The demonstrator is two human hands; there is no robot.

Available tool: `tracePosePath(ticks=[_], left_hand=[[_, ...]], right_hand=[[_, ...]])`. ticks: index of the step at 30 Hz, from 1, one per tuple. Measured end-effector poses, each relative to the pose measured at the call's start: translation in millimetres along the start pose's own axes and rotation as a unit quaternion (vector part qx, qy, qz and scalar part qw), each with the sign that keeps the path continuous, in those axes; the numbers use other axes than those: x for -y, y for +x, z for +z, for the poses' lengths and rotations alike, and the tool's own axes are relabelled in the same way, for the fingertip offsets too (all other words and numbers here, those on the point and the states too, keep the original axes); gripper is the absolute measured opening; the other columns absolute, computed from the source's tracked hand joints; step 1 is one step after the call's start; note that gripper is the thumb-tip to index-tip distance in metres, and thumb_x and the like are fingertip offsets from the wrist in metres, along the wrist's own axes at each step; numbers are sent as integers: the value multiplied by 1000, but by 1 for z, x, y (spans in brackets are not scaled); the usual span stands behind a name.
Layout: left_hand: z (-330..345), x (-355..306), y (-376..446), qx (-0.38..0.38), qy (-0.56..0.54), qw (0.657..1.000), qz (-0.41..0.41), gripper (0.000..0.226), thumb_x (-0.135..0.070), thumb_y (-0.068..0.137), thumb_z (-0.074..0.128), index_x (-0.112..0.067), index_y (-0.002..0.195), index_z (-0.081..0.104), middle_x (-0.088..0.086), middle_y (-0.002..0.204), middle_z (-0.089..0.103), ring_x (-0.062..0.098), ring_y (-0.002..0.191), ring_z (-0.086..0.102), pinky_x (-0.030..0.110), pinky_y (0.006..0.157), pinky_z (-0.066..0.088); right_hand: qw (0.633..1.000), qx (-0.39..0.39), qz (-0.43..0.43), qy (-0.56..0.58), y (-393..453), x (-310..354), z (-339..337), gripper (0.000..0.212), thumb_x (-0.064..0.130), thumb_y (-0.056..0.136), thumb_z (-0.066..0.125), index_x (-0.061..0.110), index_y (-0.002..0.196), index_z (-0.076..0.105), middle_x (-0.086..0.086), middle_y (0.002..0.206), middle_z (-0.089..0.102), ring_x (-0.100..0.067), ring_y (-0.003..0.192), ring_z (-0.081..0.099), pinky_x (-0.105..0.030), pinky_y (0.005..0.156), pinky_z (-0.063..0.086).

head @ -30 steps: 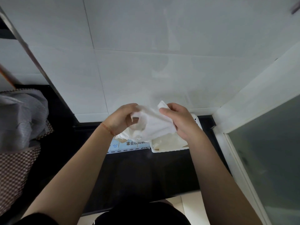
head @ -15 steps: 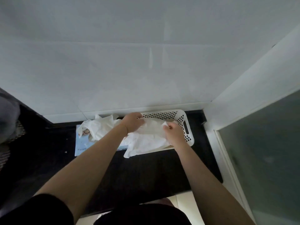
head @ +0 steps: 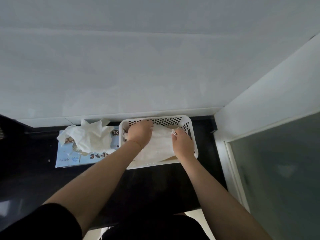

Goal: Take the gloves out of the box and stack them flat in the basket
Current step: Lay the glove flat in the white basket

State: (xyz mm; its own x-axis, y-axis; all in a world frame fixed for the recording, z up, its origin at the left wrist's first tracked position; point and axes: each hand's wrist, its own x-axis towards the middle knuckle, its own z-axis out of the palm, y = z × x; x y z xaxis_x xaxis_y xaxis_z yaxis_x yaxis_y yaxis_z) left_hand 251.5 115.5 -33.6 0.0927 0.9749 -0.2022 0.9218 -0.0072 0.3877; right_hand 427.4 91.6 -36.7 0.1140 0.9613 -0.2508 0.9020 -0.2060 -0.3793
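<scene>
Both hands lay a glove flat in the basket; the box of remaining gloves lies to the left.

The left hand (head: 140, 134) presses the glove (head: 159, 146) down at the far left of the white basket (head: 188, 122), while the right hand (head: 181, 144) pinches its far right edge. The blue box (head: 69, 156) sits just beside the basket's left wall, loose gloves (head: 90, 135) bunched on top, nearer the left hand.

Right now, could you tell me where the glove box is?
The glove box lies on the dark counter, left of the white basket, touching it.
</scene>
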Motion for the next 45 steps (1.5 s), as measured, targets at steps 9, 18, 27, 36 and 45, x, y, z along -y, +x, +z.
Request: tracePosePath(ticks=[9, 18, 27, 36, 45], left_hand=[[10, -15, -26, 30, 140, 983, 111, 28, -20, 88, 56, -17, 116, 59, 9, 109, 54, 28, 94, 59, 37, 70, 43], [4, -3, -51, 61, 100, 993, -1, 48, -38, 95, 51, -26, 140, 38, 7, 125, 45, 27, 91, 60, 33, 64, 45], [16, 3, -42, 195, 59, 977, -62, 114, -48, 72, 79, -40, 153, -1, 16, 141, 32, 35, 120, 51, 41, 94, 48], [25, 8, -35, 224, 74, 970, -48, 114, -48, 77, 77, -40, 153, -7, 20, 142, 30, 38, 116, 53, 44, 89, 49], [-25, 26, -64, -120, -90, 988, -26, 27, -15, 92, 49, -19, 111, 67, 2, 110, 64, 29, 86, 65, 34, 64, 48]], right_hand=[[997, 34, -12, -75, 8, -5, -3, 25, 14, 104, 33, 14, 124, 48, 0, 92, 61, -16, 77, 63, -32, 65, 53], [973, -43, -73, -214, -2, 12, -5, 50, 9, 89, 65, 1, 133, 43, -14, 123, 50, -21, 98, 60, -27, 66, 54], [974, 191, -78, -91, -1, 6, 18, 84, 56, 77, 72, 20, 139, 28, -11, 131, 38, -27, 117, 48, -38, 88, 50], [969, 230, 9, -87, 10, 2, 13, 91, 34, 79, 78, 18, 147, 19, -14, 142, 31, -31, 125, 44, -42, 95, 49], [985, 83, -148, 7, -10, 95, -13, 12, 13, 93, 54, 12, 103, 61, -2, 102, 62, -21, 89, 59, -31, 70, 42]])
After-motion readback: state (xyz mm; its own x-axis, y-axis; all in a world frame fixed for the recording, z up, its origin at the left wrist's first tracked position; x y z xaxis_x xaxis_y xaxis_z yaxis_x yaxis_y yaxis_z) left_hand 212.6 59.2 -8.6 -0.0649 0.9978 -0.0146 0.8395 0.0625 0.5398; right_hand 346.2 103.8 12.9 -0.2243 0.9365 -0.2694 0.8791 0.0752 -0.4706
